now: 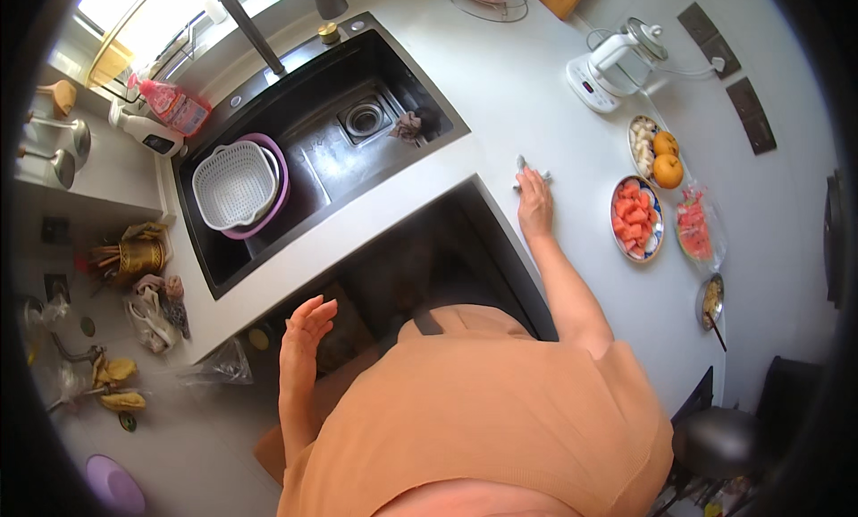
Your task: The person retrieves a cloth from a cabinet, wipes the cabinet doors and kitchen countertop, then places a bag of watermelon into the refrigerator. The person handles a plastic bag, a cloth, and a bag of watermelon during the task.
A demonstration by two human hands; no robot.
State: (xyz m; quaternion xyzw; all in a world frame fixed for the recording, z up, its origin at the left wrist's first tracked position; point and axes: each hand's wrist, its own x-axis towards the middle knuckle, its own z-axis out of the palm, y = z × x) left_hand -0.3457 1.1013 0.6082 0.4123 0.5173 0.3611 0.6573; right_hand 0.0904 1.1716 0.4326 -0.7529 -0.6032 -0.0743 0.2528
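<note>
On the white countertop (442, 182), right of the sink, my right hand (536, 205) holds a small grey cloth (521, 163) pressed against the surface. Parts of the cloth stick out past my fingers, and the rest is hidden beneath them. My left hand (307, 329) hovers by the counter's front edge with nothing in it, fingers slightly bent and apart. A plate of cut watermelon (633, 215) stands to the right of my right hand.
A dark sink (328, 175) holds a grey colander (234, 185), a purple basin (281, 209) and a crumpled brown cloth (406, 126). Toward the wall stand a glass kettle (630, 61), a plate of garlic and orange fruit (643, 145), wrapped watermelon (696, 229) and a metal bowl (710, 302).
</note>
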